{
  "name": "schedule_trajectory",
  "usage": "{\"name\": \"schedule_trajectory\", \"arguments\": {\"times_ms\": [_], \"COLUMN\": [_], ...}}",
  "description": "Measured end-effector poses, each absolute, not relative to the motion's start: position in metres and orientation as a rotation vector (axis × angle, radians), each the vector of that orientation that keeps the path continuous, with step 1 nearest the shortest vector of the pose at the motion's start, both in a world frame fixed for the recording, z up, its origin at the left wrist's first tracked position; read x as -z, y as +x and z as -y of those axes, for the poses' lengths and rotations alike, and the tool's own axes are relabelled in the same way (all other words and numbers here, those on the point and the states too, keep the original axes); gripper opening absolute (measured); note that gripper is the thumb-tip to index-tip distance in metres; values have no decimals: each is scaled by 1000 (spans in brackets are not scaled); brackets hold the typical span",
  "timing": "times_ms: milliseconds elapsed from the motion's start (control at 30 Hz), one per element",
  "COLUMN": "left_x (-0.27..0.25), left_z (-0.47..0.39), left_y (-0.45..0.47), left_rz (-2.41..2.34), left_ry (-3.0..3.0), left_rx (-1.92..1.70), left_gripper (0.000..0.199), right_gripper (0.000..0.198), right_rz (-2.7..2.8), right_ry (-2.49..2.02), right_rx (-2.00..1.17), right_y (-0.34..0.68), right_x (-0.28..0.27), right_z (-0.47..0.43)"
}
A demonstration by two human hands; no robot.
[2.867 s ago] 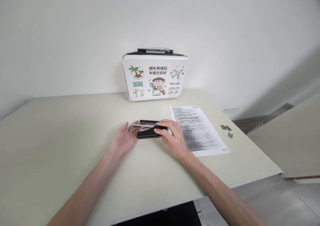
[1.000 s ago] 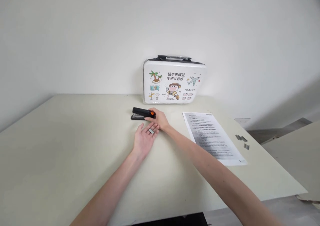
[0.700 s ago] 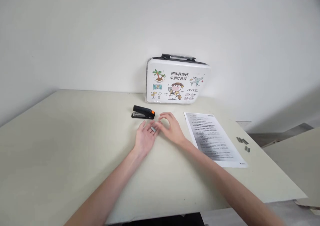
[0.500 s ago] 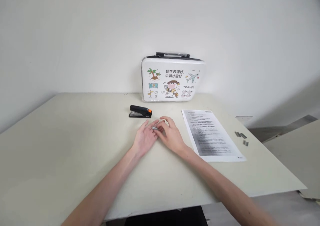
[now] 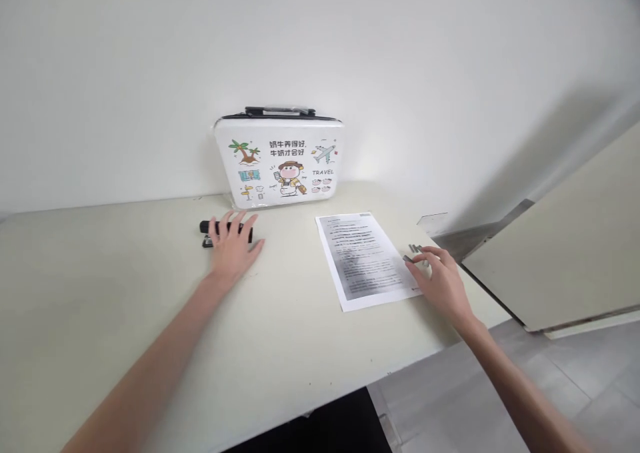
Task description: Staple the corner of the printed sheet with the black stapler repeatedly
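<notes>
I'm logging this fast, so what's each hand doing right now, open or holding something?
Left hand: open, spread over the black stapler; firm contact can't be told.
Right hand: closed, pinching a staple strip.

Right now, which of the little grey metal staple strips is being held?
The short grey metal strip pinched in the bare right hand; the other grey strips, near that hand, lie on the flat, pale table.

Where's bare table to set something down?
Free: the table left of the stapler; also its middle, between the left hand and the printed sheet. Crowded: the right end, where sheet, right hand and staple strips bunch; and around the stapler, with the left hand over it.
</notes>
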State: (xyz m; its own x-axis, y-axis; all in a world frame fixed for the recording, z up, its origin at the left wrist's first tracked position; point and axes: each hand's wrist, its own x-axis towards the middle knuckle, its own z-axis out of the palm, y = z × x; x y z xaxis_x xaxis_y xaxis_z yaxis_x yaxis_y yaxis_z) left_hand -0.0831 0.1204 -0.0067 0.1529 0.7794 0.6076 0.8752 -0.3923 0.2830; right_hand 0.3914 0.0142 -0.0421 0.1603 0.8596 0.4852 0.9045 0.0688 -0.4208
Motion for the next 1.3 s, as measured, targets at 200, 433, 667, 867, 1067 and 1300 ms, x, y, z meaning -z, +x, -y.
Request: {"name": "schedule_trajectory", "arguments": {"times_ms": [200,433,667,867,1067,1300], "left_x": [14,11,7,6,9,11], "left_z": [-140,-137,-108,-75,-63,-60], "left_y": [-110,-148,-152,-142,-138,-131], "left_rz": [1700,1750,1705,1671,1547,1559], "left_ry": [-2157,-2066,-2133,-2225,-2407,-2685], "left_rx": [934,975,957,971,874,827], "left_gripper": [42,40,45,44,36,46], "right_gripper": [34,32,48,56,56,56], "right_rz": [1608,1743,2086,2222,2279,2298], "right_ry": [-1895,-1681,-1523,-1548,-1529,-1312], "right_rx": [207,71,-182,-143,-153,-324], "right_y": [417,390,348,331,315,211], "right_x": [55,41,40,52,46,24], "right_z": [-13,3,22,26,44,85]}}
